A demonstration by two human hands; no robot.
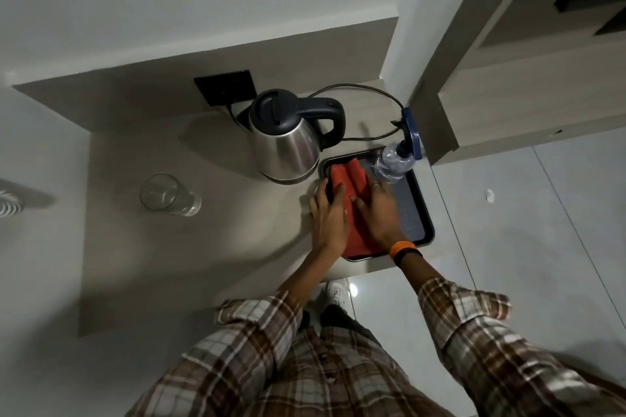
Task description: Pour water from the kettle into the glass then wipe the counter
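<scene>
A steel kettle (286,142) with a dark blue lid and handle stands upright at the back of the grey counter (203,247). A clear glass (166,195) stands to its left. A folded red cloth (349,179) lies on a dark tray (415,213) to the right of the kettle. My left hand (328,217) rests on the cloth's left edge and the tray rim, fingers spread. My right hand (377,210) lies flat on the cloth, fingers extended. Neither hand visibly grips it.
A plastic water bottle (394,162) with a blue cap stands at the tray's far corner. The kettle's cord (372,91) loops from a black wall socket (225,86) behind it. The counter ends just right of the tray, above a tiled floor.
</scene>
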